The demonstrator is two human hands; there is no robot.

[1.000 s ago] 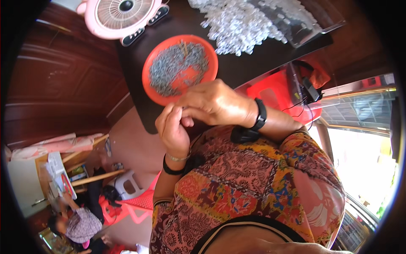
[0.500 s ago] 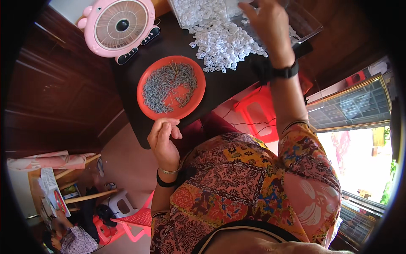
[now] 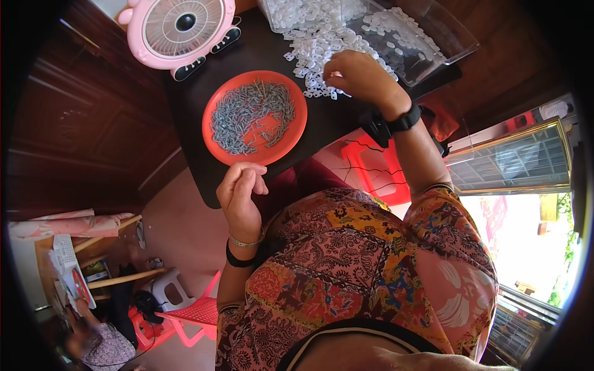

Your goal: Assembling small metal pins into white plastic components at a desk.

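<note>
My left hand (image 3: 240, 196) hovers at the near edge of a black table (image 3: 322, 127), just below a red plate (image 3: 297, 133) that holds several small grey metal pieces (image 3: 247, 114). Its fingers are curled in against the thumb, and nothing shows between them. My right hand (image 3: 359, 75), with a black band on its wrist, rests on the near side of a heap of small white plastic pieces (image 3: 309, 31). Its fingertips are bent down into the heap and hidden from me.
A pink round fan (image 3: 182, 26) stands at the table's far left. A clear plastic container (image 3: 427, 37) with more white pieces lies at the far right. A red stool (image 3: 374, 167) sits under the table. Another person (image 3: 99, 346) sits low at the left near a red chair (image 3: 185, 315).
My hands were together at the plate, then my right hand reached far into the white heap. It has drawn back to the heap's near edge. My left hand stayed by the plate.
</note>
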